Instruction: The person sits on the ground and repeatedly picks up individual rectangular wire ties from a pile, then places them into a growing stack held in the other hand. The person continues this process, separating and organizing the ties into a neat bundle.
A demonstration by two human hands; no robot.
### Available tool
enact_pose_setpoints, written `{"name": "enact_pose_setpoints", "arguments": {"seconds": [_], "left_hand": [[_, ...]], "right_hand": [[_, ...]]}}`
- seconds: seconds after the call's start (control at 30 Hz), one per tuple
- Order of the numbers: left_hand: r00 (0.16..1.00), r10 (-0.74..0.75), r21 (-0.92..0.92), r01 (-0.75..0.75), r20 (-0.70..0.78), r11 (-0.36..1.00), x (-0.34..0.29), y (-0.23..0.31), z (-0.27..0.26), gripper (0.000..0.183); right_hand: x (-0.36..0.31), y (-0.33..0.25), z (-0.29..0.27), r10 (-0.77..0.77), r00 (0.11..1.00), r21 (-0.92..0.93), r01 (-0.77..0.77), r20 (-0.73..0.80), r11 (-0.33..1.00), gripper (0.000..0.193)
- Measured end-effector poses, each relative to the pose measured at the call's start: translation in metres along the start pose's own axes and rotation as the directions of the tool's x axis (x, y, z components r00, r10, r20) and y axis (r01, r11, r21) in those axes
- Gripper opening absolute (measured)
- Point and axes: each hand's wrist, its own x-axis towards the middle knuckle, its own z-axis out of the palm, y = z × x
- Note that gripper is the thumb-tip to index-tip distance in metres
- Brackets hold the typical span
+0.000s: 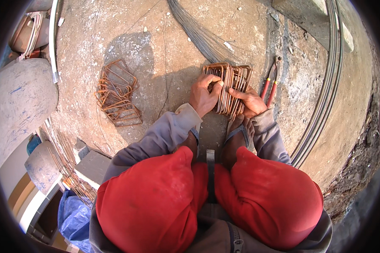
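A stack of rusty square rebar stirrups (230, 84) stands between my two hands, just in front of my sandalled feet. My left hand (205, 95) is closed at the stack's left side, its thumb and forefinger pinched together against the bars. Round the right side my right hand (250, 103) grips the stirrups, the thumb lying across the bars and the fingers partly hidden behind them. Beside my right hand, red-handled nippers (272, 82) lie on the ground. A bundle of thin grey wire (200, 36) runs from the far edge down to the stack.
A looser pile of rusty stirrups (118, 93) lies on the concrete ground to the left. Long steel rods (325, 97) curve along the right, near a concrete block (304, 17). Thin rusty rods (67, 164), a grey block (93, 166) and blue sheeting (74, 217) are at lower left.
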Motion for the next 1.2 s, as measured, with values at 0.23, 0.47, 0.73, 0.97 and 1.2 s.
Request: {"name": "enact_pose_setpoints", "arguments": {"seconds": [0.23,0.47,0.73,0.97,1.2], "left_hand": [[0.918,-0.004,-0.354,0.158,0.398,0.922,-0.002,0.003,-0.009,0.046],[0.874,0.016,-0.517,0.272,0.486,0.812,-0.008,-0.012,-0.016,0.069],[0.917,0.061,-0.504,0.161,0.395,0.849,-0.016,-0.017,-0.016,0.072],[0.914,0.024,-0.573,0.234,0.405,0.785,-0.016,-0.009,-0.021,0.076],[0.915,0.120,-0.327,0.014,0.386,0.945,-0.025,-0.011,-0.010,0.077]], "right_hand": [[0.009,0.012,-0.007,-0.010,0.995,-0.002,0.011,0.103,1.000,0.028],[0.004,0.013,0.014,-0.018,1.000,-0.046,0.019,0.010,0.999,0.033],[-0.001,0.022,0.021,-0.102,0.986,-0.050,0.109,0.129,0.993,0.030],[0.003,0.018,0.004,0.012,0.996,0.111,-0.021,0.085,0.994,0.036],[0.001,0.029,0.008,-0.135,0.989,-0.144,0.142,0.055,0.979,0.031]]}}
